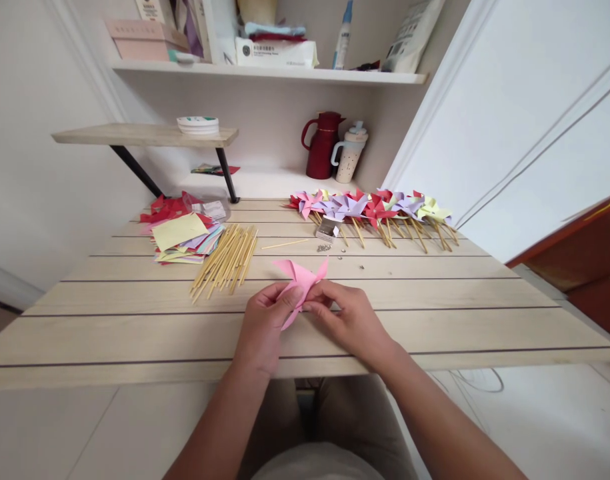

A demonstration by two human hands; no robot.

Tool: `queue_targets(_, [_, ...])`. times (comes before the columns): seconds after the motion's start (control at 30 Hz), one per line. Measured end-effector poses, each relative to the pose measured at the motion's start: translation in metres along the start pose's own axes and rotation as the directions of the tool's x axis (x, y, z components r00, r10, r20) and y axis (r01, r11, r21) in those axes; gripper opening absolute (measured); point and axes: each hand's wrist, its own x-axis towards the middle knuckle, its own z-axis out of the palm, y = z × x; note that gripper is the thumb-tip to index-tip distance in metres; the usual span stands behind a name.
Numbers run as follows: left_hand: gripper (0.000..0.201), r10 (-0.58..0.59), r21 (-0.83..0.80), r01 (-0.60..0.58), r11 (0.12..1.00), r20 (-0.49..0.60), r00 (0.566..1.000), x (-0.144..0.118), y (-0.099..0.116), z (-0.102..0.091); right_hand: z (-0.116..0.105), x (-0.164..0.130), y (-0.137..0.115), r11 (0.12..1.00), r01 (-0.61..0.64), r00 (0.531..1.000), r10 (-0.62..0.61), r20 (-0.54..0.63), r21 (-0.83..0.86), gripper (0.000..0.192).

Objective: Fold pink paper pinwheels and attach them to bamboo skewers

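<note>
A pink paper pinwheel (301,275) is held between my two hands above the front part of the table. My left hand (272,313) pinches its left side, thumb on top of the folded paper. From the right, the fingertips of my right hand (345,313) close on its blades near the middle. No stick shows on this pinwheel; its underside is hidden. Just beyond lie a single wooden stick (285,244), a small pile of metal pins (324,247) and an opened little box (327,229). A few more pins are scattered to the right.
Left on the table, a bundle of wooden sticks (227,260) lies beside stacked coloured paper (181,233) and red paper pieces (169,209). Finished pinwheels (377,210) on sticks lie at the back right. Behind stand a red jug (325,147), a tumbler (351,155) and a raised wooden stand (145,135).
</note>
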Motion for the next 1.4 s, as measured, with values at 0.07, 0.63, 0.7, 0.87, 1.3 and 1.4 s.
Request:
queue_targets(0.07, [0.022,-0.001,-0.005,0.001,1.0,0.002,1.0,-0.0001,0.0001,0.0,0.0,-0.0003,-0.0004,1.0,0.001,1.0,-0.001,0.014,0.001,0.007])
queue_targets(0.63, [0.023,-0.007,0.0,0.007,1.0,-0.038,0.999,-0.0041,-0.0023,-0.0022,-0.0009,-0.0002,0.0003,0.973,0.076,0.978,-0.03,0.207,-0.216,0.008])
queue_targets(0.7, [0.024,-0.01,-0.006,0.01,1.0,-0.047,0.999,-0.0041,-0.0028,-0.0025,-0.0001,0.0,0.0016,0.965,0.122,0.965,-0.061,0.256,-0.233,0.008])
queue_targets(0.87, [0.025,-0.008,-0.01,0.008,1.0,-0.052,0.999,-0.005,-0.0027,-0.0019,0.0004,-0.0014,0.0035,0.963,0.145,0.959,-0.081,0.271,-0.228,0.011])
queue_targets(1.3, [0.022,-0.002,-0.012,0.002,1.0,-0.044,0.999,-0.0049,-0.0027,-0.0024,-0.0004,-0.0015,0.002,0.961,0.151,0.963,-0.091,0.253,-0.232,0.011])
queue_targets(1.4, [0.02,0.012,-0.024,-0.013,1.0,-0.036,0.999,-0.0046,-0.0032,-0.0023,0.0,-0.0016,0.0032,0.955,0.138,0.969,-0.076,0.234,-0.262,0.01])
